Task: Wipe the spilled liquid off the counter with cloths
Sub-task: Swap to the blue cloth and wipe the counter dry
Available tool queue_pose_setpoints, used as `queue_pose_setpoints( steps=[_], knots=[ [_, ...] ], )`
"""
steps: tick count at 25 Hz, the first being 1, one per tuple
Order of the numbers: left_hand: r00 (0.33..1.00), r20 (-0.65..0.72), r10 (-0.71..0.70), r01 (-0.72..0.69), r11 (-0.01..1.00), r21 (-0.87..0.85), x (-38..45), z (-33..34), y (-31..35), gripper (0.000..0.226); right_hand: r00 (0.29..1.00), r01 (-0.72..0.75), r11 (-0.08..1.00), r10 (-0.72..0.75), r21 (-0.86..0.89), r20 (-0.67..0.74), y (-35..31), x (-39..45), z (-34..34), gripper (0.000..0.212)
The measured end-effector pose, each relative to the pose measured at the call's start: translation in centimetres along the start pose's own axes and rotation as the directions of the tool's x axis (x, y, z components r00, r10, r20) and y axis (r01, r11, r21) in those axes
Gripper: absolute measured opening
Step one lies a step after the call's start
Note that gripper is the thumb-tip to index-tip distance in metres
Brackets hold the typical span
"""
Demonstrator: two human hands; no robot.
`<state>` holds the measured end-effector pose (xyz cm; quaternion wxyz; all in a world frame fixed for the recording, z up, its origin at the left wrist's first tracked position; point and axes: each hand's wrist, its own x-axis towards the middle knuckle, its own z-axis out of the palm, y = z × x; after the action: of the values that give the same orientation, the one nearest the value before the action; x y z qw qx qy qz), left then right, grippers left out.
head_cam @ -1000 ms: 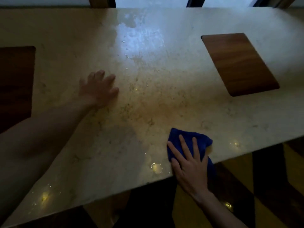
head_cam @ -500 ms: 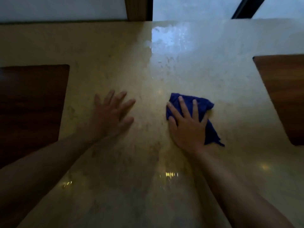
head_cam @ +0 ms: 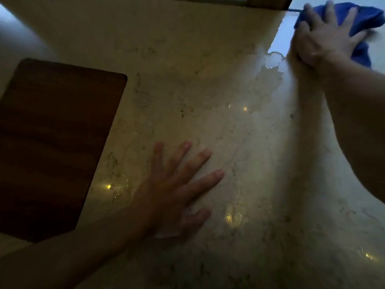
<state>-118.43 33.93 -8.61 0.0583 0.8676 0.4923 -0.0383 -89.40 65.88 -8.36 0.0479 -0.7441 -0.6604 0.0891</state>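
Observation:
My right hand point(head_cam: 325, 36) presses flat on a crumpled blue cloth point(head_cam: 362, 19) at the far right of the beige marble counter point(head_cam: 187, 80), close to its back edge. A shiny wet patch of spilled liquid point(head_cam: 273, 61) with a ragged edge lies just left of that hand. My left hand point(head_cam: 177, 188) rests palm down with fingers spread on the counter's near middle and holds nothing. Small glints of liquid show around it.
A dark wooden inset panel point(head_cam: 54, 142) sits in the counter at the left. A dark frame point(head_cam: 268, 2) runs along the back edge. Yellow light reflections dot the wet marble near the front.
My right hand has pushed the blue cloth away from me, from the counter's middle to its far edge. The view has swung left and leaned closer. My left hand stays planted.

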Motion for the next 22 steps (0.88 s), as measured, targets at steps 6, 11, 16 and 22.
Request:
queue_pose_setpoints(
  steps=[6,11,16,22],
  knots=[
    [0.999,0.016,-0.028,0.028,1.0,-0.009,-0.1,-0.1,0.3,0.071,0.993,0.1,0.995,-0.1,0.007,0.062,-2.3,-11.8,0.9,0.054],
    [0.993,0.078,-0.093,0.094,0.996,-0.009,0.2,-0.2,0.6,0.069,0.992,0.118,0.993,-0.118,0.0,0.041,-1.0,-35.7,2.7,0.05],
    [0.985,0.015,-0.173,0.173,0.985,-0.026,-6.3,-1.3,2.4,0.053,0.992,0.023,1.0,-0.022,-0.008,0.123,0.8,-61.4,3.5,0.052],
    [0.988,0.008,-0.156,0.156,0.988,0.02,-9.1,-1.8,-0.9,0.055,0.982,0.101,0.987,-0.078,-0.128,0.171,-4.6,-67.2,5.2,0.057]
  ],
)
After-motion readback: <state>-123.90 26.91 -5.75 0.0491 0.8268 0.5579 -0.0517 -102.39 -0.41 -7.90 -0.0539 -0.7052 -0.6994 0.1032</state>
